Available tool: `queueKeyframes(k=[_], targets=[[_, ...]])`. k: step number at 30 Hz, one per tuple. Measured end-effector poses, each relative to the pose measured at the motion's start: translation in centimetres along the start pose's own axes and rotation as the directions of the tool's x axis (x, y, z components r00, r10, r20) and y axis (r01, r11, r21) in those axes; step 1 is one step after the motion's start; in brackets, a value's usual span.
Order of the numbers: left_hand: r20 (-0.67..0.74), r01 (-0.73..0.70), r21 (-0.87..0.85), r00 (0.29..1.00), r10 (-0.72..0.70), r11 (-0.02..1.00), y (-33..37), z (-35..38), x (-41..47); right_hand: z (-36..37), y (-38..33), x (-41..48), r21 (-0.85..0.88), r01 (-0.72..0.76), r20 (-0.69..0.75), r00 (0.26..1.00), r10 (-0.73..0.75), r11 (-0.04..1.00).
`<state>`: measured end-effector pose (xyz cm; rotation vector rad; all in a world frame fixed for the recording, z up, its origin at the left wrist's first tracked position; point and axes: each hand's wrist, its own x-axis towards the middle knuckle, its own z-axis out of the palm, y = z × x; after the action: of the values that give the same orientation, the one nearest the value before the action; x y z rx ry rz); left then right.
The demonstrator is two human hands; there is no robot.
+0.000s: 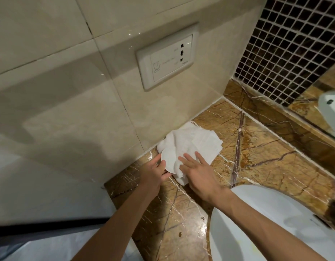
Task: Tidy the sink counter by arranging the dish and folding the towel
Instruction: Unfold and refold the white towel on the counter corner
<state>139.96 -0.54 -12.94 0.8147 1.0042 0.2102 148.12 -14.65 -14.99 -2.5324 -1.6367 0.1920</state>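
A crumpled white towel (191,144) lies on the brown marble counter (266,147), pushed up against the beige tiled wall. My left hand (153,173) pinches the towel's near left edge between thumb and fingers. My right hand (196,172) lies flat, fingers spread, pressing on the towel's near part. No dish is in view.
A white sink basin (257,223) sits at the lower right, close under my right forearm. A white wall socket plate (166,56) is above the towel. Dark mosaic tiles (287,44) and a mirror edge (323,110) stand at the back right. The counter's left edge drops off near my left forearm.
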Motion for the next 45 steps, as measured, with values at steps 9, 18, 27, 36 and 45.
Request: queueKeyframes(k=[9,18,27,36,45], targets=[[0.052,-0.081,0.119,0.996,0.076,0.990,-0.4,-0.5,-0.4,0.2,-1.1,1.2,0.164,0.121,-0.046,0.992,-0.115,0.979],[-0.026,-0.100,0.081,0.994,0.103,0.992,-1.1,-0.3,0.0,-0.3,0.1,1.7,-0.106,0.031,0.090,0.996,-0.021,0.994],[0.002,-0.076,0.091,0.997,0.076,0.993,-1.4,-0.6,0.5,0.3,0.1,-1.0,0.199,0.076,-0.036,0.997,-0.070,0.977],[-0.010,-0.118,0.171,0.993,0.121,0.978,-1.5,-0.7,0.5,1.8,-0.5,0.6,0.165,0.108,-0.088,0.992,-0.094,0.980],[-0.046,-0.083,0.128,0.995,0.089,0.988,-1.0,0.1,0.5,1.7,2.1,-1.5,0.387,-0.039,-0.204,0.971,0.127,0.921]])
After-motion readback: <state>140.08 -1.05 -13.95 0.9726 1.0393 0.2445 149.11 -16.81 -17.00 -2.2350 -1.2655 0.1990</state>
